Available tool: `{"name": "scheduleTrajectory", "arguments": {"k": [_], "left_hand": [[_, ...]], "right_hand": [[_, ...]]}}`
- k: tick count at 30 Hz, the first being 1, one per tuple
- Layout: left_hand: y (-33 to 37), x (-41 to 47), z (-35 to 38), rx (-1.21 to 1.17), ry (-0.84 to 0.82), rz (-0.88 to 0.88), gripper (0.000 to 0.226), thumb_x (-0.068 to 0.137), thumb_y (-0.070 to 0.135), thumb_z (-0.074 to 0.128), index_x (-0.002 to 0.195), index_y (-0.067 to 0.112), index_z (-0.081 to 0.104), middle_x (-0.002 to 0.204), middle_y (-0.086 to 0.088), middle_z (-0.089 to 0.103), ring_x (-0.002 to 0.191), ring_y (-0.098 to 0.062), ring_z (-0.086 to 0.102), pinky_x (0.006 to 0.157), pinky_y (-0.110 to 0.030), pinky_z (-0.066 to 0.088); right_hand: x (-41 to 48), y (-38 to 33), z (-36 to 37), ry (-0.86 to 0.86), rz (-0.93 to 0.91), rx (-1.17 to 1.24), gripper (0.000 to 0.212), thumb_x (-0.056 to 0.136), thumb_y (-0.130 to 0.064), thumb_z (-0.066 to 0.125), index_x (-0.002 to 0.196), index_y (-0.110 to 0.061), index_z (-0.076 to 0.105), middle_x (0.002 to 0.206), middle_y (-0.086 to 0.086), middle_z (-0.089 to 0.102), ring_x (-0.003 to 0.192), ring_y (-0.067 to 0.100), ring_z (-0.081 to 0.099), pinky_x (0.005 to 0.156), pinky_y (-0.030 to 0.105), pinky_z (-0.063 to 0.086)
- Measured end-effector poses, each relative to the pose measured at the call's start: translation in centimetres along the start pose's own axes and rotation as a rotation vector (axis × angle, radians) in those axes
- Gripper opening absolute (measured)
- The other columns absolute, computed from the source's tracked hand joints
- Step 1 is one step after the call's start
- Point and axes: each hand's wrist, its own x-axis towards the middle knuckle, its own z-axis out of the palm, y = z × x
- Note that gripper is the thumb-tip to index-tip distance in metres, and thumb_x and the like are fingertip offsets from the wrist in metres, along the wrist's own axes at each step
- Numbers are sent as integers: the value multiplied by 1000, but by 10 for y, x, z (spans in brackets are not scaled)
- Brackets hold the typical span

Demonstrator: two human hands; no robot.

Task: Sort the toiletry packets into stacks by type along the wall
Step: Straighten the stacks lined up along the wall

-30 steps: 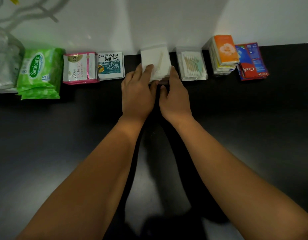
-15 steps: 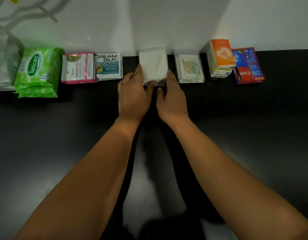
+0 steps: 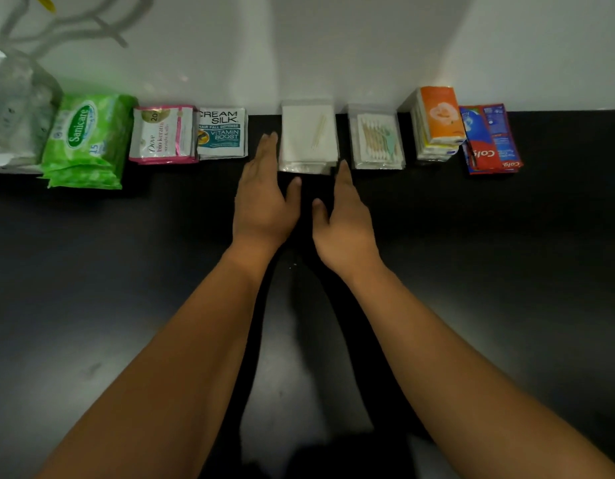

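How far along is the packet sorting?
Done: Sanicare wipes, Dove sachets, Cream Silk sachets, white packets, cotton bud packets, orange tissue packs and Colgate sachets sit stacked along the wall. In hand: nothing; left hand and right hand, fingers straight, flank the white packets. Left: no loose packets show on the counter, so probably only tidying.

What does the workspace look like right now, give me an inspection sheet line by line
Surface: dark glossy counter, set against a white wall.
Job's things: seven groups in a row along the wall: green wipes pack, pink shampoo sachets, conditioner sachets, white toothpick packets, cotton swab packets, orange-topped tissue packs, toothpaste sachets.
Clutter: clear plastic bag at far left.
Hands: left hand and right hand both open, flanking the toothpick packets, holding nothing.
Cables: nothing seen.
Surroundings: grey branching shape on the wall, upper left; cannot tell what.
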Motion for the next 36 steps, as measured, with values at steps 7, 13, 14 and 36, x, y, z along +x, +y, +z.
{"name": "scheduleTrajectory", "arguments": {"k": [7,13,14,36], "left_hand": [[-13,-44,-32,73,197,-135,40,99,20,55,138,9,55,131,-8,61,126,-23,50,99,-15,29],[-46,-21,-60,419,165,-77,40,94,29,58,130,14,61,135,-5,60,121,-34,49,94,-42,35],[-49,-13,-66,487,163,-35,41,92,31,59,131,17,61,137,-4,59,121,-34,48,94,-43,33],[-89,125,-109,875,-468,516,68,84,63,53,132,15,56,131,-14,55,124,-37,42,102,-55,28]], "right_hand": [[-48,-3,8,97,-317,-9,45,95,-7,54,140,-2,50,144,11,53,135,20,47,112,11,27],[-16,-50,46,-78,-356,48,39,95,-3,51,133,0,57,142,14,54,135,22,48,114,19,29],[-7,-59,52,-77,-361,51,39,94,-1,51,132,1,57,141,15,55,133,24,49,113,20,29],[64,-92,102,-101,-188,-418,41,87,2,52,128,1,53,135,18,49,111,35,57,91,34,44]]}}
